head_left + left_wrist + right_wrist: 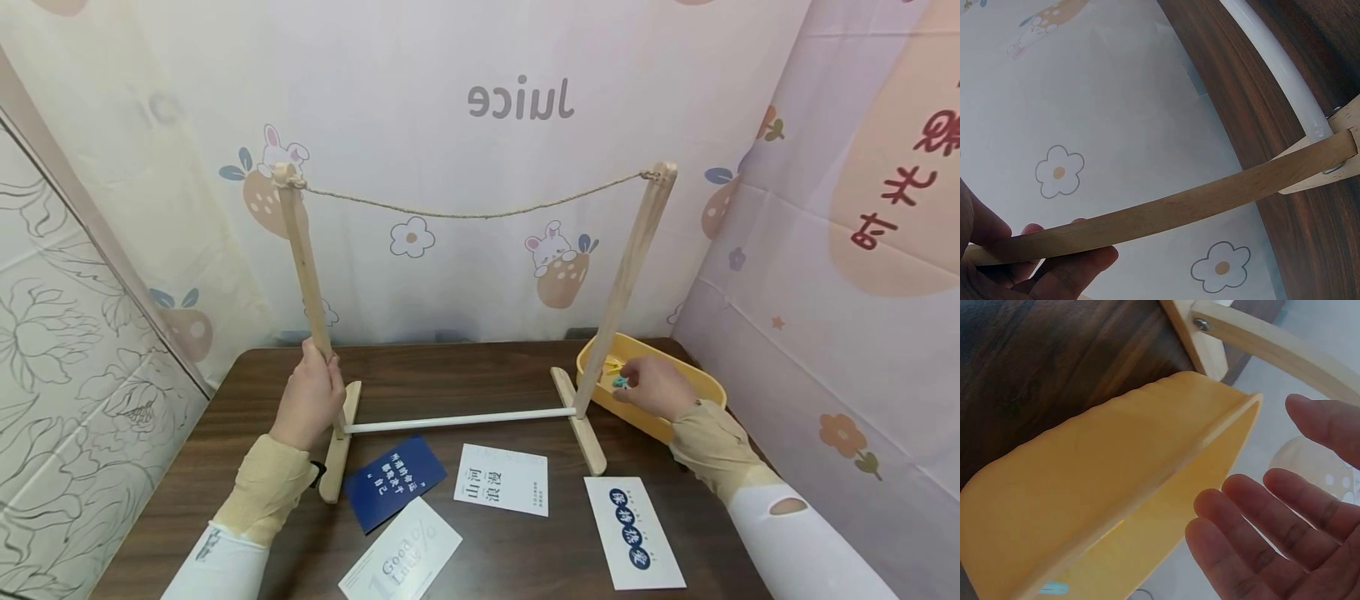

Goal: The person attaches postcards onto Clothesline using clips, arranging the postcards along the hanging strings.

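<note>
A wooden stand with two posts holds a sagging twine cord (480, 216) between its tops and a white rod (461, 419) near its base. My left hand (309, 398) grips the lower part of the left post (302, 258), and in the left wrist view its fingers (1082, 269) wrap the wood. Over the yellow bin (697, 381) on the right hovers my right hand (658, 387), fingers spread loosely with nothing between them in the right wrist view. Small teal and yellow pieces (620, 381) lie inside the bin, partly hidden by the hand.
In front of the stand lie a blue card (396, 479), a "Good Little" card (405, 550), a white card with dark characters (501, 479) and a card with blue ovals (633, 533). The right post (626, 283) rises beside the bin. A printed curtain (465, 283) hangs behind.
</note>
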`<state>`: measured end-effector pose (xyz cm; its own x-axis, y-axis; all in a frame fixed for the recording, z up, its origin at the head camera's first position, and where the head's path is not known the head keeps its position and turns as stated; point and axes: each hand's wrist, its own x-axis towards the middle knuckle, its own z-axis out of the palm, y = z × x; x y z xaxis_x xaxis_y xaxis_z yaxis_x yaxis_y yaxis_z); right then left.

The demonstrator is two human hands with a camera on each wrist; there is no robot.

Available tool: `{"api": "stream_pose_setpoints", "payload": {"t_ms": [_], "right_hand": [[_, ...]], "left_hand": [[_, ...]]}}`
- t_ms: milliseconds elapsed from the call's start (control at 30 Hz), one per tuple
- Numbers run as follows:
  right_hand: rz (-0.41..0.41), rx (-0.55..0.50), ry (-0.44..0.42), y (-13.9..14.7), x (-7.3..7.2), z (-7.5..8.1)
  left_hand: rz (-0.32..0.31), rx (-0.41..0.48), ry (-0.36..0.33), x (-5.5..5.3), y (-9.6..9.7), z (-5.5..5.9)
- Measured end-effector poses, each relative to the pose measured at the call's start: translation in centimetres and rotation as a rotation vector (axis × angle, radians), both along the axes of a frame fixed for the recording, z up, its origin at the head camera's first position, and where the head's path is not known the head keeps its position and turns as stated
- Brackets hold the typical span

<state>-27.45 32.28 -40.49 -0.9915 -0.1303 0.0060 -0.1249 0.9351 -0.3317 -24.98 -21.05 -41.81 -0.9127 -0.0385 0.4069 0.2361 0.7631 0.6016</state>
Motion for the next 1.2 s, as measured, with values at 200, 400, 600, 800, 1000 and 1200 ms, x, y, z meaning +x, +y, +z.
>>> {"api": "stream_pose_setpoints", "payload": {"t_ms": [200,400,600,800,1000,1200], "right_hand": [[-0.005,0.007,-0.015,0.7,-0.2,-0.7],[-0.024,0.019,-0.043,1.4,-0.4,-1.4],[-0.009,0.019,-0.029,1.7,-0.3,-2.1],[0.0,0.062,-0.04,1.8,-0.4,-2.7],[0.032,0.136,-0.045,1.6,-0.6,-3.0],[0.037,0.155,-0.083,0.9,-0.6,-2.8]], "left_hand": [[-0.008,-0.002,0.02,-0.1,0.0,-0.1],[-0.011,-0.006,0.034,-0.2,-0.1,-0.2],[-0.01,-0.006,0.04,-0.2,-0.1,-0.2],[-0.01,-0.008,0.042,0.0,0.0,-0.2],[-0.012,-0.013,0.05,-0.1,0.0,-0.2],[-0.015,-0.015,0.051,-0.1,0.0,-0.2]]}}
